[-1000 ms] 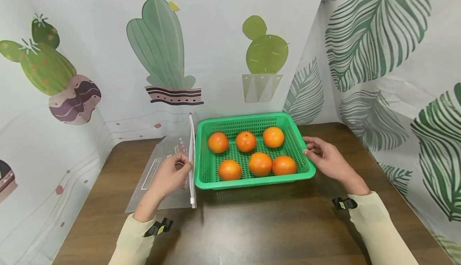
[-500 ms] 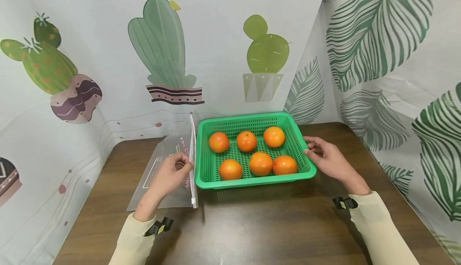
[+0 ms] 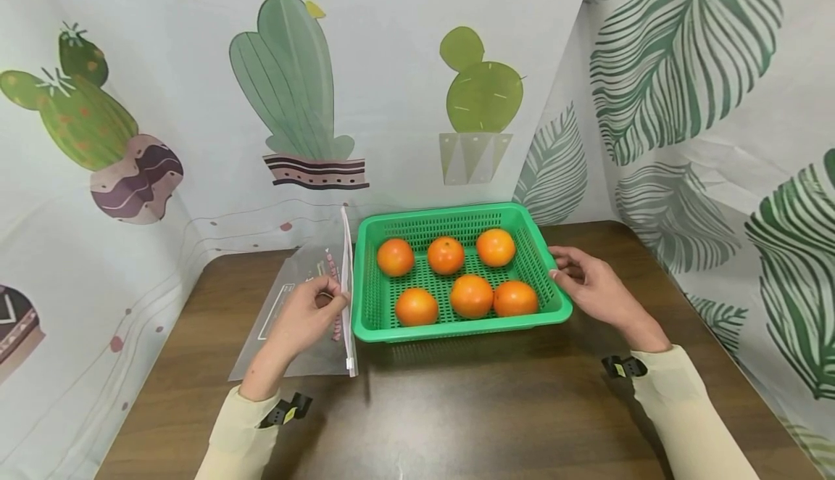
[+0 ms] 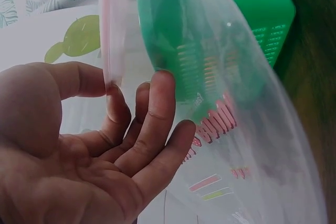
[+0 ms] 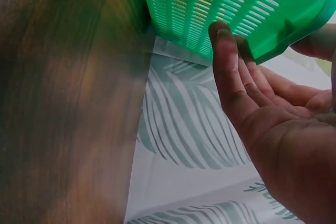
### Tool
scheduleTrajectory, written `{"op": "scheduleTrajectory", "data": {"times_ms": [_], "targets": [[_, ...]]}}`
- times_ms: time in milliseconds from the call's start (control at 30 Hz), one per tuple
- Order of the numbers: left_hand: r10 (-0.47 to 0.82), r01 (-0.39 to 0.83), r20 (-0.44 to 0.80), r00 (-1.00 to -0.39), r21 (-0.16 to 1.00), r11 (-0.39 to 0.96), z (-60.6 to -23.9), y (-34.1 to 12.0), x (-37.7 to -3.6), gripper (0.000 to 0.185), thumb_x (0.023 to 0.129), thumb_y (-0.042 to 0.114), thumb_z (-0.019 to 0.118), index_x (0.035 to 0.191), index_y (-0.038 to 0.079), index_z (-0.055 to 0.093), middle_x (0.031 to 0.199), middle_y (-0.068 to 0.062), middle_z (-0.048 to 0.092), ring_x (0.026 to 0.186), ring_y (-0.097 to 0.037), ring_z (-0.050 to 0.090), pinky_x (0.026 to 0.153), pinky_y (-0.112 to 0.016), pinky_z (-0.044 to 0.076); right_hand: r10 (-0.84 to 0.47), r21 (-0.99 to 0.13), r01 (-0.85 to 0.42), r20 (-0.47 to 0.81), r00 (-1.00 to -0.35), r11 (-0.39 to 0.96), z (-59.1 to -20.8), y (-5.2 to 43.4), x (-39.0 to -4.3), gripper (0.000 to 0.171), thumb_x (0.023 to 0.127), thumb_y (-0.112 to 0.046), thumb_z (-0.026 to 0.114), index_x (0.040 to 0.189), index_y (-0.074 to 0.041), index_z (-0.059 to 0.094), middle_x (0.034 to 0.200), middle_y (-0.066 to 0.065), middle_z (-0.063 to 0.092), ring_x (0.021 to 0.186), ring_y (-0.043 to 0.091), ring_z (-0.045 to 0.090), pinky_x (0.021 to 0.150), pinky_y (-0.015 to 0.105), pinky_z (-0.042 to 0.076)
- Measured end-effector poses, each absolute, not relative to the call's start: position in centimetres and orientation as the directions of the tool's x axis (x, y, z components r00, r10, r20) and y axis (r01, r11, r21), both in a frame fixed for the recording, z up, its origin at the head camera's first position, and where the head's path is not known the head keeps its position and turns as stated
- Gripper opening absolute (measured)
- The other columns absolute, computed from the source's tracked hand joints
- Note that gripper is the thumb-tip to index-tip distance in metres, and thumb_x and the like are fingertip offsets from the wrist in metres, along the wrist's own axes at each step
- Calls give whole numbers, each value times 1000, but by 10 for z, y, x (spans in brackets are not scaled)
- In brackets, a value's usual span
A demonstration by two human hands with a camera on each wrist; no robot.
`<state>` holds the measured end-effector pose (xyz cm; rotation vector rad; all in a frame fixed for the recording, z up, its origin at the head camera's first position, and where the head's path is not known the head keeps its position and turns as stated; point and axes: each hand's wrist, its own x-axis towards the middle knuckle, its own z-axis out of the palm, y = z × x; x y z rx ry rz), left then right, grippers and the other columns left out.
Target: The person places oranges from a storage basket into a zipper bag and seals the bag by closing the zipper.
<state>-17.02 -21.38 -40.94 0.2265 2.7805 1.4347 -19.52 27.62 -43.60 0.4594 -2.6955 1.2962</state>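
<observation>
A clear zip bag (image 3: 301, 306) is lying flat on the worktop (image 3: 457, 407), its zip edge set against the left wall of the green basket (image 3: 365, 299). The bag's zip edge is being pinched by the left hand (image 3: 306, 317): in the left wrist view the thumb and forefinger are closing on the pale strip of the bag (image 4: 210, 129), while the other fingers (image 4: 157, 119) are lying loosely bent behind the film. The right rim of the basket is being touched by the right hand (image 3: 590, 284); in the right wrist view its fingers (image 5: 228, 72) are being held nearly straight against the slotted wall (image 5: 210, 9), with the thumb above the rim, so the basket is being steadied and not lifted. Six orange fruits (image 3: 471, 296) are sitting in the basket, three at the back and three at the front.

By judgement, the step is being done well if only one layer of the film is being taken at the zip, so that the mouth parts, and if the basket is being kept from sliding meanwhile.

Pink lettering and a white outlined panel are being shown on the bag, but no word can be read; no brand is visible on the basket.
</observation>
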Motion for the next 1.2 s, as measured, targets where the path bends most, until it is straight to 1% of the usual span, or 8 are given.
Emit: {"op": "scheduleTrajectory", "data": {"times_ms": [100,167,300,567,667,900,1067,1200], "targets": [[136,121,52,-989,809,576,-408,-214,-169,9,99,14,67,94,8,63,69,-14,66,61,-29,67,64,-31,47,-218,-742,-326,243,-945,586,-436,276,-195,45,105,-7,64,146,9,53,125,24,64,102,33,68,82,19,56],[138,123,51,-989,802,584,-407,-214,-168,10,99,15,67,94,8,63,68,-12,66,60,-27,67,63,-31,46,-218,-737,-333,252,-943,588,-436,276,-196,44,105,-6,64,145,9,53,127,24,62,103,32,67,84,19,56],[145,133,57,-988,791,597,-405,-214,-168,10,99,16,68,95,8,63,70,-11,66,61,-22,65,61,-31,45,-214,-726,-340,264,-940,598,-438,277,-196,42,104,-5,65,143,9,56,127,22,61,101,29,67,85,17,55],[159,121,36,-987,814,568,-404,-213,-166,8,100,13,66,96,7,62,68,-13,63,57,-27,65,57,-32,47,-217,-708,-359,287,-933,607,-437,276,-195,38,104,-5,65,139,9,59,125,20,60,103,33,68,83,13,54],[156,129,45,-987,806,578,-403,-213,-165,8,99,13,67,96,7,63,69,-13,64,59,-27,65,59,-32,46,-211,-689,-370,307,-928,623,-435,276,-194,34,104,-6,66,134,7,63,124,20,60,104,35,68,83,11,52],[151,152,73,-986,769,620,-402,-212,-165,9,99,16,68,94,9,64,72,-12,66,63,-18,62,66,-32,45,-194,-628,-388,357,-914,675,-430,273,-194,26,101,-7,69,126,2,69,125,18,62,111,30,60,91,24,44],[148,164,89,-985,752,639,-403,-213,-166,10,98,17,69,93,10,64,71,-6,66,66,-15,60,68,-33,44,-209,-593,-426,401,-892,683,-425,268,-194,21,99,-4,70,121,-1,71,121,14,65,109,24,58,92,20,42],[151,170,95,-984,753,635,-403,-214,-166,11,99,18,70,93,10,64,70,-4,64,65,-15,60,69,-33,45,-235,-594,-456,413,-880,663,-421,262,-194,20,99,-3,71,119,0,71,120,13,66,108,26,60,90,20,42]]}}
